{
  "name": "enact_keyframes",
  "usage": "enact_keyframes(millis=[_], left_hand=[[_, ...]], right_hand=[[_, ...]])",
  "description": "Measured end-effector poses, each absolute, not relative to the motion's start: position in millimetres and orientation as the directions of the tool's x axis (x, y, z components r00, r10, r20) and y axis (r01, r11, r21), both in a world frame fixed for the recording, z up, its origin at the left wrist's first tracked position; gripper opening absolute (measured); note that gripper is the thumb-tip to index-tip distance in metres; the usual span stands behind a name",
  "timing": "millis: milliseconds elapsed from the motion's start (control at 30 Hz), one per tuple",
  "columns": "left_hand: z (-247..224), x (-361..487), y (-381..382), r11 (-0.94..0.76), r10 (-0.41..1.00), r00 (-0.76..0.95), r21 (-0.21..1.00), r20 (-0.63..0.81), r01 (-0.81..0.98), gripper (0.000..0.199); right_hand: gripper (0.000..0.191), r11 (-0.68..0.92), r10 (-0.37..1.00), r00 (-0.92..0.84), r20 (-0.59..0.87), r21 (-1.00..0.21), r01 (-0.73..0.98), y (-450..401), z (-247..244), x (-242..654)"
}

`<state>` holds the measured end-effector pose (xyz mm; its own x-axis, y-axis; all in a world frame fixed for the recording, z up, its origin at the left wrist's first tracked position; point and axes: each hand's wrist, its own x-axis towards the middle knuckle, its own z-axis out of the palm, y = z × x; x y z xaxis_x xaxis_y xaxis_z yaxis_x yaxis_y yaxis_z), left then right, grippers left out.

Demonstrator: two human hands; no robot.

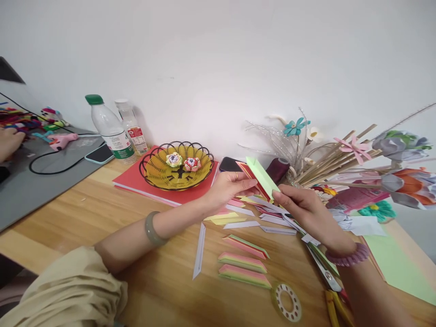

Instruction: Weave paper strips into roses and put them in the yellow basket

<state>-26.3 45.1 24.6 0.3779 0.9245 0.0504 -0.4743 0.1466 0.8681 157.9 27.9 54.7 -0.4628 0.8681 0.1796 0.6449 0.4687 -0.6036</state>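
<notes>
My left hand (235, 186) pinches the left side of a folded paper piece (261, 177), light green on top with red layers beneath. At its lower right corner, my right hand (301, 206) grips the same piece between thumb and fingers. Below the hands, several stacked folded paper strips (242, 258) in pink and green lie in a short column. Loose white and yellow folded strips (241, 224) are scattered under and around the fingers. A lone white strip (199, 251) rests apart on the left.
A yellow woven basket (153, 175) with two small paper flowers sits on red paper (127, 181). Two bottles (114, 136) stand behind. A tape roll (286, 303) and scissors (329, 275) lie in front. Craft flowers (354, 150) crowd the right; another person's hand (11, 143) is far left.
</notes>
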Motion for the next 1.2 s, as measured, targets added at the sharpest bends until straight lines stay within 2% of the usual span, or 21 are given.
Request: enact_keyframes(millis=[133,267,467,567,667,767,900,1000,1100,1200], left_hand=[[24,-26,45,0.139,0.907,0.417,0.892,0.06,-0.431,0.031],[25,-26,44,0.16,0.897,0.441,0.894,0.046,-0.418,0.032],[29,-27,41,0.136,0.881,0.465,0.896,0.085,-0.422,0.037],[30,-27,41,0.117,0.881,0.465,0.908,0.093,-0.403,0.038],[28,-26,42,0.098,0.917,0.393,0.916,0.069,-0.389,0.03],[26,-25,43,0.083,0.942,0.328,0.894,0.074,-0.44,0.022],[26,-26,43,0.04,0.951,0.285,0.868,0.118,-0.495,0.015],[26,-26,41,0.046,0.95,0.294,0.881,0.108,-0.47,0.014],[25,-26,41,0.049,0.941,0.321,0.894,0.108,-0.444,0.016],[25,-25,41,0.037,0.933,0.334,0.89,0.132,-0.454,0.015]], right_hand=[[0.038,0.427,0.848,-0.526,0.062,-0.667,0.611,30,57,160],[0.039,0.39,0.838,-0.545,0.021,-0.722,0.571,32,56,164],[0.041,0.366,0.85,-0.527,-0.003,-0.718,0.593,35,52,165],[0.042,0.376,0.873,-0.488,0.027,-0.676,0.634,33,52,162],[0.042,0.429,0.888,-0.448,0.102,-0.533,0.729,29,52,157],[0.038,0.454,0.881,-0.369,0.297,-0.311,0.835,24,51,150],[0.026,0.43,0.741,-0.316,0.593,-0.057,0.901,18,48,143],[0.023,0.411,0.587,-0.308,0.749,0.052,0.91,17,45,142],[0.02,0.484,0.433,-0.416,0.8,0.183,0.856,17,42,142],[0.021,0.532,0.362,-0.559,0.746,0.327,0.781,18,40,142]])
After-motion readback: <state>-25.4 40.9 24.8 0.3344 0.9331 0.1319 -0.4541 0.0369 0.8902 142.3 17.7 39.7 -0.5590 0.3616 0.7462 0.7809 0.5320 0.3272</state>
